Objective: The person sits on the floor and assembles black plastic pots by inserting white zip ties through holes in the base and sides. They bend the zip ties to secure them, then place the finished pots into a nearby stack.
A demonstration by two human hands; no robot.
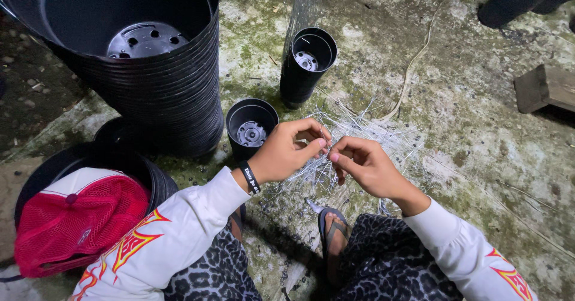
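My left hand (290, 151) and my right hand (362, 164) meet at the fingertips over a loose heap of thin silvery wire strands (383, 139) on the ground. Both pinch the same fine wire strand (327, 148) between thumb and fingers. A black band circles my left wrist. A small black plastic pot (251, 127) stands just left of my left hand. A taller stack of small black pots (306, 64) stands behind the heap.
A big stack of large black pots (173, 91) fills the upper left. A red and white mesh cap (75, 217) rests on another black pot at lower left. A wooden block (545, 88) lies at right on mossy concrete. My sandalled foot (332, 235) is below the hands.
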